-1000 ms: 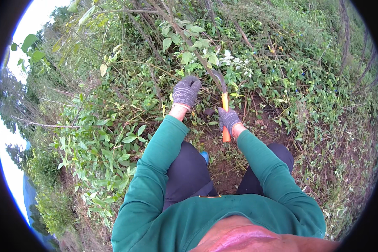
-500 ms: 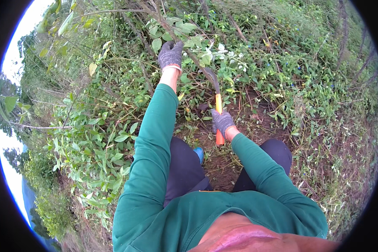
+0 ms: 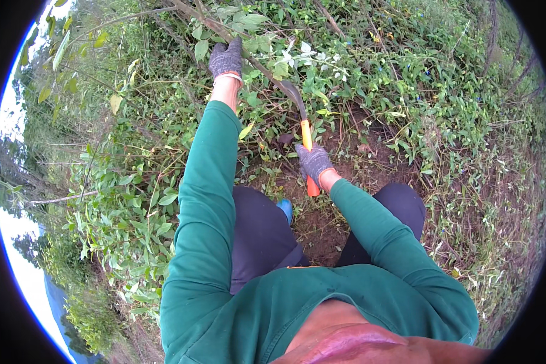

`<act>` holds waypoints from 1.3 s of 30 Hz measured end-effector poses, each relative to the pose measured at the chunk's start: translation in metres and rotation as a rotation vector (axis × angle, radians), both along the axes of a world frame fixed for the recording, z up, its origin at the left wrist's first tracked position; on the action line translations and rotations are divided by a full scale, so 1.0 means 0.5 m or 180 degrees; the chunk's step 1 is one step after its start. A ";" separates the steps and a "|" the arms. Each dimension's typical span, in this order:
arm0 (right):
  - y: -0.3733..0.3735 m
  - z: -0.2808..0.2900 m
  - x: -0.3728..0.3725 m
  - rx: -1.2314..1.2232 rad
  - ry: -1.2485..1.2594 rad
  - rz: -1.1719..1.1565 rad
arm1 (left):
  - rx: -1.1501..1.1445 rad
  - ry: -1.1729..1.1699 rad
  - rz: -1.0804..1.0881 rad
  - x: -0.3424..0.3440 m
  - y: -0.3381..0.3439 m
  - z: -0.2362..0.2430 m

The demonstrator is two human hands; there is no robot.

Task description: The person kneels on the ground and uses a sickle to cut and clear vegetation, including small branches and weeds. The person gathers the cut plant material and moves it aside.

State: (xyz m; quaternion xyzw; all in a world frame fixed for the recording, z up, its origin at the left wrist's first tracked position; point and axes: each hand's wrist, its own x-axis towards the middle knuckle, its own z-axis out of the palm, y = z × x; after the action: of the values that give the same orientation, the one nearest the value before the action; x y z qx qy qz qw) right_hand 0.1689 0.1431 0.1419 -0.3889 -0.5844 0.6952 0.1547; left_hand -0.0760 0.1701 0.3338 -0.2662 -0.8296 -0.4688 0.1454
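My left hand [image 3: 225,58], in a grey speckled glove, is closed on a thin leafy branch [image 3: 256,62] that slants down to the right. My gloved right hand [image 3: 311,160] grips the orange handle [image 3: 306,132] of a sickle. Its curved dark blade [image 3: 297,100] reaches up against the lower stretch of that branch, and the tip is partly hidden there. Small white-looking leaves [image 3: 306,53] are just right of the branch.
Dense weeds [image 3: 437,85] cover the rising ground ahead. Bare soil [image 3: 321,230] lies between my knees, with a blue shoe [image 3: 286,209] by the left one. Leafy plants [image 3: 139,230] crowd my left; dry stalks and cut-looking grass [image 3: 479,218] lie to the right. Sky and hills show far left.
My left hand has risen up and leftwards to the branch, the arm stretching out. The branch appears shifted left. My right hand and sickle moved slightly up and left, along with some camera shift.
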 end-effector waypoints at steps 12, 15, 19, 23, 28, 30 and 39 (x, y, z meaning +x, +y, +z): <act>-0.002 0.022 0.007 0.0274 -0.0359 0.0230 | 0.0657 -0.0369 -0.0474 -0.068 -0.035 -0.053; -0.003 -0.005 -0.001 0.0459 -0.0291 0.0249 | 0.0718 -0.0407 -0.0523 -0.099 -0.051 -0.069; -0.003 0.009 0.001 0.0689 -0.0259 0.0312 | 0.0597 -0.0212 -0.0678 -0.097 -0.090 -0.082; 0.027 -0.070 -0.027 -0.0168 0.0049 -0.0378 | 0.0599 -0.0375 -0.0851 -0.053 -0.106 -0.064; 0.052 -0.132 0.022 -0.1324 -0.0171 -0.1232 | 0.0215 -0.0186 -0.0602 -0.106 -0.141 -0.084; 0.059 -0.142 0.033 -0.1717 0.0214 -0.1882 | 0.0381 -0.0666 -0.0587 -0.125 -0.146 -0.082; -0.010 -0.155 0.033 0.0893 -0.0514 -0.0839 | -0.0131 0.0469 -0.0495 -0.210 -0.174 -0.125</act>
State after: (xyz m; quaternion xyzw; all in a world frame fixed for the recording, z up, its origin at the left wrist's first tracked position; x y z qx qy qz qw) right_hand 0.1856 0.1380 0.0644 -0.4911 -0.6301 0.5473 0.2497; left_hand -0.1811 0.0831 0.2713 -0.3665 -0.8029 -0.4407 0.1636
